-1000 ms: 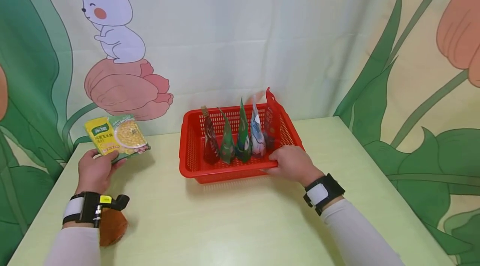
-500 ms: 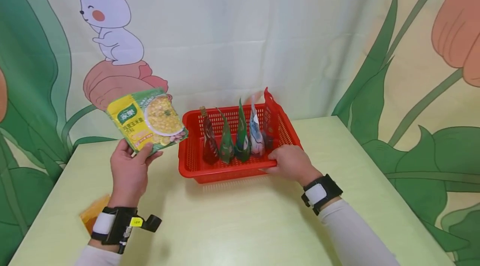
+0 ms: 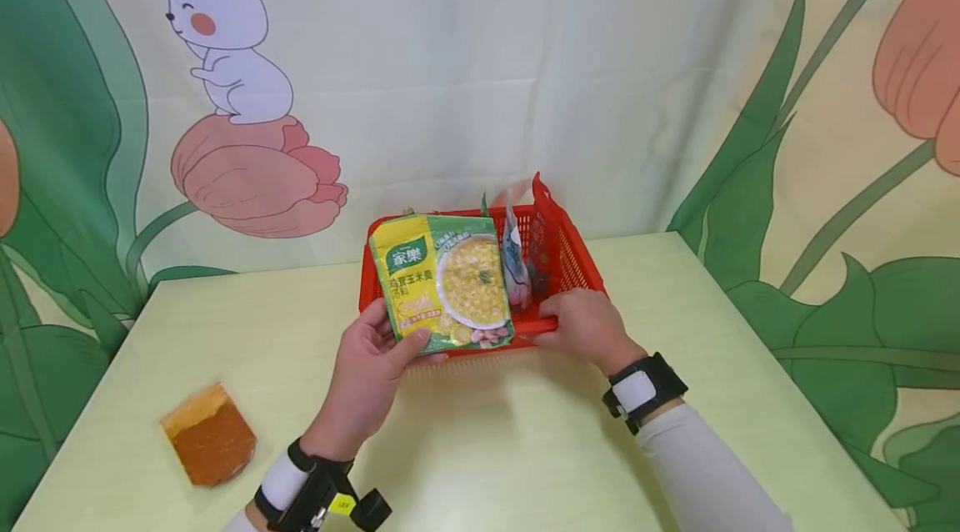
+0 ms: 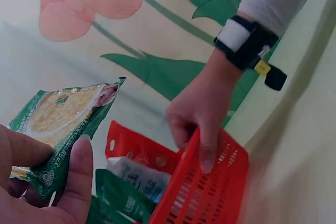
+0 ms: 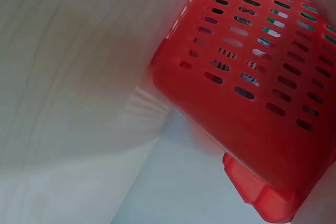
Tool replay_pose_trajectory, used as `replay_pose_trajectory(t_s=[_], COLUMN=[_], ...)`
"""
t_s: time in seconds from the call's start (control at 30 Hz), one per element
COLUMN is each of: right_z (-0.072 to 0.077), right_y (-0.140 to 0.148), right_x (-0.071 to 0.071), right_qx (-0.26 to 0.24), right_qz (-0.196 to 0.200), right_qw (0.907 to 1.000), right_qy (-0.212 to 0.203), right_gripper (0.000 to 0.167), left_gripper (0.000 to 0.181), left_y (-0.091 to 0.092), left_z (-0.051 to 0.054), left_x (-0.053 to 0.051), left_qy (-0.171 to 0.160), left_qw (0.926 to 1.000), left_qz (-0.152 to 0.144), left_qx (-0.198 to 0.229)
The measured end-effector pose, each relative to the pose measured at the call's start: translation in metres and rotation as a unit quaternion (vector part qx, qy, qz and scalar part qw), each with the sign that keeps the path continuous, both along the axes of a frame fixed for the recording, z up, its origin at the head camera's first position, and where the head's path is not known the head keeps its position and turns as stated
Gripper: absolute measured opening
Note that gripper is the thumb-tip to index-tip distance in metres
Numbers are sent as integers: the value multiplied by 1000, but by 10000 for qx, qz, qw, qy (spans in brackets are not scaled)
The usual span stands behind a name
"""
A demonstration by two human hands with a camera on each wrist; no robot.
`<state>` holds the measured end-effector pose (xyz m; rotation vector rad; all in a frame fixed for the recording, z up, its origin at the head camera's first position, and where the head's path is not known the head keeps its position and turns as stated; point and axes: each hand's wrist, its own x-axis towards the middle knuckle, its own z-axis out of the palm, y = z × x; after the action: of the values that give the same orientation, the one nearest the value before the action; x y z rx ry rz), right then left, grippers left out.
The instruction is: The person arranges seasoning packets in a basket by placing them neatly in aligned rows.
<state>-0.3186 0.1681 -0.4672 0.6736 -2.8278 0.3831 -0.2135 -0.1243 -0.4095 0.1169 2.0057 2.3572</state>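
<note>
A yellow and green soup packet (image 3: 450, 282) with a bowl of corn soup printed on it is pinched by my left hand (image 3: 371, 373) at its lower left. It stands in front of the red plastic basket (image 3: 581, 265) and hides much of the basket's left side. My right hand (image 3: 588, 328) grips the basket's front rim near the right corner, thumb outside in the left wrist view. Inside the basket stand a red packet (image 3: 546, 236), a white and blue packet (image 3: 514, 265) and a green packet (image 4: 123, 195). In the right wrist view the slotted basket wall (image 5: 236, 108) fills the right side.
An orange-brown packet (image 3: 210, 436) lies on the pale table (image 3: 525, 449) at the left. Behind the table hangs a printed curtain (image 3: 420, 82) with a rabbit and flowers.
My left hand has carried the soup packet from the left across to the front of the basket, uncovering the orange-brown packet. My right hand has kept its grip on the rim.
</note>
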Motion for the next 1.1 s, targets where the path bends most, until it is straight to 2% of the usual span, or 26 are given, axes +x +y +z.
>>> replay_pose_trajectory(t_s=[0.17,0.27,0.37,0.47,0.57,0.63,0.7,0.8,0.87,0.97,1.03,1.1], right_z=[3,4,6,11,18,23,27,32,34,35,35,33], right_y=[8,17,20,14,0,-9,-18,-27,-31,-34,-36,-37], right_x=[2,5,14,29,48,61,73,87,94,98,99,99], right_qx=[-776,-1528,-2328,-3229,-4069,-4379,-4420,-4297,-4280,-4369,-4415,-4476], right_qz=[444,932,1267,1510,1863,2018,1978,1684,1478,1390,1376,1389], right_qw=[9960,9839,9638,9338,8934,8685,8529,8394,8324,8251,8236,8223], right_qy=[-95,-20,283,302,-394,-1154,-1950,-2871,-3194,-3303,-3283,-3228], right_gripper=[29,30,24,21,31,37,38,40,43,45,44,42], left_gripper=[51,51,51,50,50,50,49,49,49,49,49,47], left_y=[11,16,21,24,26,27,27,26,25,24,22,22], left_z=[-6,-9,-11,-12,-13,-13,-14,-15,-15,-16,-15,-14], left_x=[4,5,6,8,10,12,14,16,17,18,17,15], left_qy=[1,-49,-97,-132,-145,-152,-160,-189,-180,-160,-127,-63], left_qw=[9996,9990,9985,9983,9981,9978,9973,9966,9961,9955,9949,9942], left_qz=[-295,-446,-529,-561,-590,-649,-718,-796,-837,-869,-878,-768], left_qx=[-17,11,-28,-40,-13,-15,-42,-131,-209,-335,-484,-747])
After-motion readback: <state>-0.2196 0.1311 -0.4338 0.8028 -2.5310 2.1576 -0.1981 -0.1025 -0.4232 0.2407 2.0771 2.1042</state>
